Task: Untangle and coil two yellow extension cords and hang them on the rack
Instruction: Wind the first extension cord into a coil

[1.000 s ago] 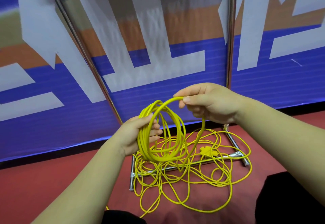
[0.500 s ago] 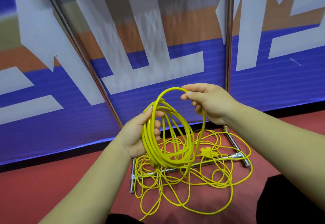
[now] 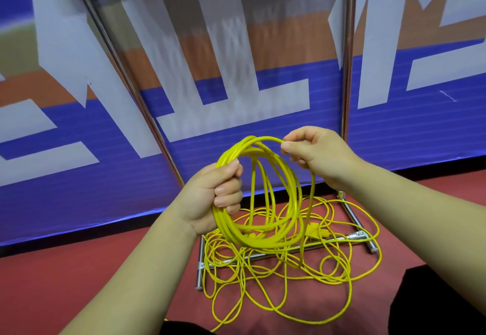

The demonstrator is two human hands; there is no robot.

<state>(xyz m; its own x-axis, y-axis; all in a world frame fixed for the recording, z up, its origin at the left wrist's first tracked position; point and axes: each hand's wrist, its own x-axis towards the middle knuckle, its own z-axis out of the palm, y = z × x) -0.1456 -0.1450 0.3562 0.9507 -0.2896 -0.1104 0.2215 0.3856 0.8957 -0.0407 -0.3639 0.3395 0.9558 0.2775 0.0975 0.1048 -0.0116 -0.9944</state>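
My left hand point(image 3: 213, 198) is closed around the left side of a coil of yellow extension cord point(image 3: 286, 190), holding several loops upright. My right hand point(image 3: 313, 156) pinches the newest loop at the coil's top right. From the coil, cord runs down to a loose tangle of yellow cord point(image 3: 302, 277) spread on the red floor. A yellow plug point(image 3: 317, 232) lies in that tangle. The chrome rack point(image 3: 348, 45) stands behind, its uprights rising out of view and its base bars point(image 3: 357, 223) under the tangle.
A blue, white and orange banner wall point(image 3: 236, 71) stands close behind the rack. Red floor point(image 3: 65, 282) stretches to the left and front. A dark trouser leg point(image 3: 434, 305) shows at the lower right.
My right hand has brought the new loop leftward and down onto the coil. My left hand's fingers have closed tighter around the bundle, which has risen slightly.
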